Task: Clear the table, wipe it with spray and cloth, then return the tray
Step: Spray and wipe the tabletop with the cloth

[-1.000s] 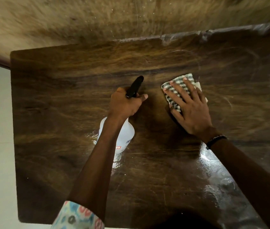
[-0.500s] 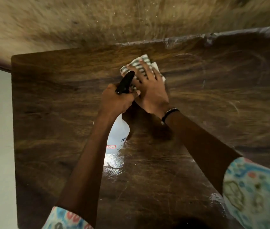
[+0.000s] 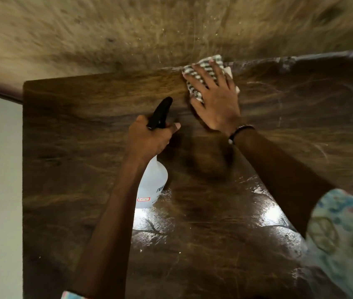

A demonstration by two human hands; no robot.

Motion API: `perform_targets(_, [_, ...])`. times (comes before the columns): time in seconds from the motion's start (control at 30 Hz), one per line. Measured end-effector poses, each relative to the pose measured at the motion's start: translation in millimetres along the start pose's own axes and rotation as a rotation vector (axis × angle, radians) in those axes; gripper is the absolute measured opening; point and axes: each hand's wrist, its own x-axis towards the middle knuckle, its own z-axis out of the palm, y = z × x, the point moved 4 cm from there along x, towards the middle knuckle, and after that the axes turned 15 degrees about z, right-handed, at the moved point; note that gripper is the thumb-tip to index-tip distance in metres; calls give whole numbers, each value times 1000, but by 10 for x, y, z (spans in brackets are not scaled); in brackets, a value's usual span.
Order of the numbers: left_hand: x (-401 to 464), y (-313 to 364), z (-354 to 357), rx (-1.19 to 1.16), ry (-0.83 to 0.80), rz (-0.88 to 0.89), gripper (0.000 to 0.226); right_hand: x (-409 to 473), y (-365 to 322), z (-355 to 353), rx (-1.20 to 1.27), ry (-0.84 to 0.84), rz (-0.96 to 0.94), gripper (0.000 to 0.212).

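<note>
The table [image 3: 85, 130] is a dark slab of wood with long swirling grain, its top glossy where bright light bounces off wet-looking patches near the person's side. The right hand [image 3: 214, 100] lies flat on a folded cloth [image 3: 203, 67], fingers spread and straight, pressing it down at the far edge of the tabletop where the wood meets a rough, mottled tan wall [image 3: 128, 35]. The cloth is a soft checked weave in dark and pale stripes, with a plain white corner poking out to the right of the hand. A dark beaded bracelet [image 3: 239, 131] circles that wrist.

The left hand [image 3: 149, 139] curls around the neck of a spray bottle [image 3: 153, 184], thumb sticking out to the right. The bottle has a translucent white plastic body, rounded at the shoulder, with a small label (too blurred to read), and a matte black trigger head that points toward the wall. It seems to stand on the wood, though the forearm hides its base.

Both arms end in short sleeves [image 3: 344, 234] of a pale printed fabric
</note>
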Motion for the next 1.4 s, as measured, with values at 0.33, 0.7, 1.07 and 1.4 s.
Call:
perform_targets(0.33, [-28,-163,-252,12,36,10,48,-501,-869,242,37,-115,-396,50])
perform_targets(0.7, [-215,-331,-321,-12,-60,19,40,-38,-53,-6,-29,-11,99,56])
perform_targets(1.07, [-502,-150,28,75,-74,17,31,-1057,-35,165,-116,-95,-288,59])
perform_targets(1.4, [-718,530,1097,62,-205,38,21,-1228,1809,-375,-72,-33,-7,57])
